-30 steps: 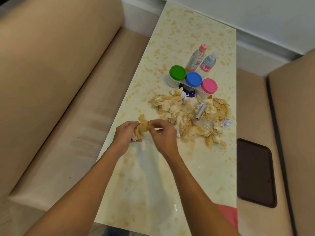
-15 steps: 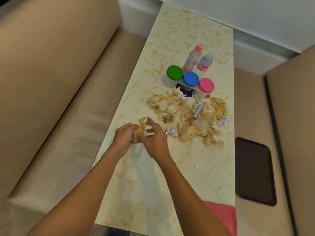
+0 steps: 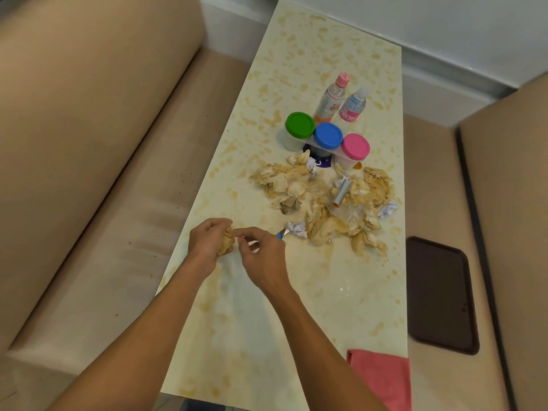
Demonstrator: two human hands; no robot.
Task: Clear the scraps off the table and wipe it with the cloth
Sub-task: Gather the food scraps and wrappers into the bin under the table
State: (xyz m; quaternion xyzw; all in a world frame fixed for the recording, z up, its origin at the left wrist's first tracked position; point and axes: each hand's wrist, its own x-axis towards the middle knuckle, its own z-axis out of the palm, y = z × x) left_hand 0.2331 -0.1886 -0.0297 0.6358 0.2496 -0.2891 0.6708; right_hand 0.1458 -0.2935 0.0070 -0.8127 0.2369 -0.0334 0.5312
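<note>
Left grip (image 3: 207,243) is holding a crumpled scrap (image 3: 227,244) and right grip (image 3: 262,252) is pinching its edge, so packing it tight over the bench (image 3: 332,295) is probably keeping bits from falling.

the table (image 3: 326,54) is cream with yellow-brown blotches all over. the scraps (image 3: 323,203) are tan and white. the cloth (image 3: 382,378) at the near right corner is pink-red. the jars (image 3: 289,142) have a green lid (image 3: 299,125), a blue lid (image 3: 328,135) and a pink lid (image 3: 355,146). the tray (image 3: 439,292) is dark brown.
</note>
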